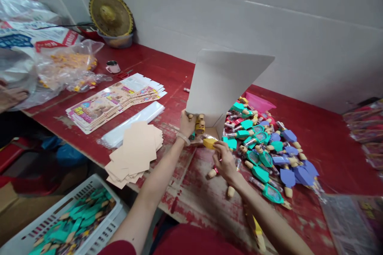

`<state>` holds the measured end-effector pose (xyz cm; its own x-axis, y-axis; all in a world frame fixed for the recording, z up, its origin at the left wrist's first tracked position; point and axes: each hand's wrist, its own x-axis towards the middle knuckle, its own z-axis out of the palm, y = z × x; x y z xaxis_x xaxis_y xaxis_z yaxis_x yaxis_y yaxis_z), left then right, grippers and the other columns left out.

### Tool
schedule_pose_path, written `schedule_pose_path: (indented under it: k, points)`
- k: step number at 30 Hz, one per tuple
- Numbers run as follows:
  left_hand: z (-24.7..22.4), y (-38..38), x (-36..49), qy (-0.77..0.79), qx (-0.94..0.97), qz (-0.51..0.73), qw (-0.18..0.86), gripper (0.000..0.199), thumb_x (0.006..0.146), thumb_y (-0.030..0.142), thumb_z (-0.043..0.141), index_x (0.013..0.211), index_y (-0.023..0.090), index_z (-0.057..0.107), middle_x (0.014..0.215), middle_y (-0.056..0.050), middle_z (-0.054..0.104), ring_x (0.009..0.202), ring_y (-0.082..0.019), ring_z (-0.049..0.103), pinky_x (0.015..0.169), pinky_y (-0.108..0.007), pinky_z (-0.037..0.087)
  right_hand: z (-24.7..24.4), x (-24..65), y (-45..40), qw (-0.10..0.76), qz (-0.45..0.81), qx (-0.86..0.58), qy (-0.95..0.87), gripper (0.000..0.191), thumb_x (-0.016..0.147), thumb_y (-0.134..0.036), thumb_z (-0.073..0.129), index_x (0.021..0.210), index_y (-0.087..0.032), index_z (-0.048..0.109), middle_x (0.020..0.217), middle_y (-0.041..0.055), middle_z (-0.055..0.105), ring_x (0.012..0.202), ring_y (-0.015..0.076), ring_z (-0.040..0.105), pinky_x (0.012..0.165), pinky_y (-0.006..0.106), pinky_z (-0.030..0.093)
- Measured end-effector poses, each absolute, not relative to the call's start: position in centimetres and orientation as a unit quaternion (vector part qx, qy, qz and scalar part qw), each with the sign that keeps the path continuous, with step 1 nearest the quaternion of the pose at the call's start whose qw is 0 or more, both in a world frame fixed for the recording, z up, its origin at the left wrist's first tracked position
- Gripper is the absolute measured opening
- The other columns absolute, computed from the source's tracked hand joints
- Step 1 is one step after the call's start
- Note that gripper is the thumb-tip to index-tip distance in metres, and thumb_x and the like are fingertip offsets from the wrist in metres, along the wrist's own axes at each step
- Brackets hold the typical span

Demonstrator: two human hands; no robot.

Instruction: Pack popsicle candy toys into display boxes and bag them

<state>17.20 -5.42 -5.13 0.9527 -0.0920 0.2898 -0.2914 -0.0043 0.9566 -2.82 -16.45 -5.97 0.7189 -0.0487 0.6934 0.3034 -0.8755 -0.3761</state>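
Observation:
A white cardboard box stands with its tall flap up and its opening toward me. My left hand is closed around the box's left side, its fingers partly hidden. Inside the box, beside that hand, are yellow toys with beige bear-head ends. My right hand pinches a yellow shovel-shaped toy at the front of the opening. Right of the box lies a heap of similar toys, green and purple, with clear wrapped parts among them.
Beige card sheets, clear plastic bags and printed flat boxes lie left on the red table. A white basket of green toys stands below. Another person's hand is at far left, near bagged yellow pieces.

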Motion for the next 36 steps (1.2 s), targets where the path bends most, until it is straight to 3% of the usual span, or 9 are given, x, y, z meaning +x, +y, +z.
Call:
schedule_pose_path:
  k: [6, 10, 22, 27, 31, 34, 36]
  points:
    - [-5.1, -5.4, 17.1, -0.141, 0.707, 0.078, 0.689, 0.027, 0.081, 0.012, 0.058, 0.101, 0.021, 0.043, 0.096, -0.003, 0.056, 0.093, -0.018, 0.056, 0.089, -0.034, 0.044, -6.0, -0.8, -16.4, 0.148, -0.254, -0.936, -0.195, 0.026, 0.085, -0.010, 0.040, 0.107, -0.016, 0.053, 0.106, 0.0126, 0.057, 0.089, 0.0219, 0.059, 0.074, 0.033, 0.051]
    - [-5.1, -5.4, 17.0, -0.139, 0.707, 0.080, 0.688, 0.029, 0.081, 0.010, 0.058, 0.101, 0.023, 0.043, 0.097, -0.004, 0.055, 0.093, -0.018, 0.055, 0.090, -0.036, 0.044, -5.4, -0.2, -15.5, 0.085, -0.233, -0.932, -0.266, 0.019, 0.085, -0.014, 0.040, 0.096, -0.017, 0.055, 0.089, 0.0090, 0.058, 0.071, 0.0204, 0.055, 0.061, 0.030, 0.045]
    - [-5.2, -5.3, 16.7, -0.139, 0.713, 0.072, 0.683, 0.027, 0.083, 0.013, 0.058, 0.102, 0.023, 0.042, 0.096, -0.002, 0.055, 0.090, -0.016, 0.055, 0.087, -0.033, 0.045, -5.9, 3.0, -15.0, 0.163, -0.260, -0.930, -0.202, 0.011, 0.086, -0.020, 0.041, 0.084, -0.022, 0.051, 0.065, -0.0004, 0.055, 0.055, 0.0154, 0.053, 0.053, 0.024, 0.038]
    - [-5.0, -5.3, 16.7, -0.136, 0.722, 0.072, 0.674, 0.027, 0.082, 0.013, 0.057, 0.104, 0.020, 0.042, 0.095, -0.002, 0.054, 0.089, -0.016, 0.054, 0.085, -0.030, 0.045, -6.5, 6.9, -16.1, 0.192, -0.284, -0.939, 0.010, 0.024, 0.095, -0.023, 0.031, 0.114, -0.015, 0.044, 0.080, 0.0091, 0.065, 0.060, 0.0223, 0.060, 0.058, 0.030, 0.042]
    - [-4.7, -5.3, 16.9, -0.132, 0.725, 0.074, 0.672, 0.028, 0.080, 0.009, 0.056, 0.103, 0.019, 0.042, 0.096, -0.003, 0.055, 0.090, -0.016, 0.055, 0.084, -0.029, 0.045, -6.3, 9.2, -15.9, 0.202, -0.259, -0.942, 0.066, 0.039, 0.095, -0.028, 0.033, 0.129, -0.009, 0.034, 0.092, 0.0141, 0.067, 0.068, 0.0268, 0.064, 0.064, 0.035, 0.047]
    - [-4.7, -5.4, 17.1, -0.126, 0.727, 0.071, 0.671, 0.029, 0.080, 0.011, 0.057, 0.103, 0.018, 0.042, 0.091, -0.002, 0.053, 0.085, -0.016, 0.055, 0.080, -0.029, 0.045, -6.1, 6.7, -17.0, 0.193, -0.204, -0.959, 0.043, 0.050, 0.098, -0.029, 0.032, 0.143, -0.010, 0.020, 0.119, 0.0169, 0.060, 0.094, 0.0258, 0.064, 0.079, 0.037, 0.050]
    - [-4.8, -5.4, 17.2, -0.122, 0.727, 0.070, 0.672, 0.029, 0.080, 0.013, 0.057, 0.104, 0.018, 0.041, 0.090, -0.001, 0.052, 0.083, -0.016, 0.054, 0.079, -0.029, 0.045, -6.8, 3.1, -18.1, 0.149, -0.144, -0.978, 0.017, 0.049, 0.097, -0.022, 0.033, 0.145, -0.012, 0.024, 0.133, 0.0185, 0.050, 0.114, 0.0246, 0.055, 0.091, 0.037, 0.047]
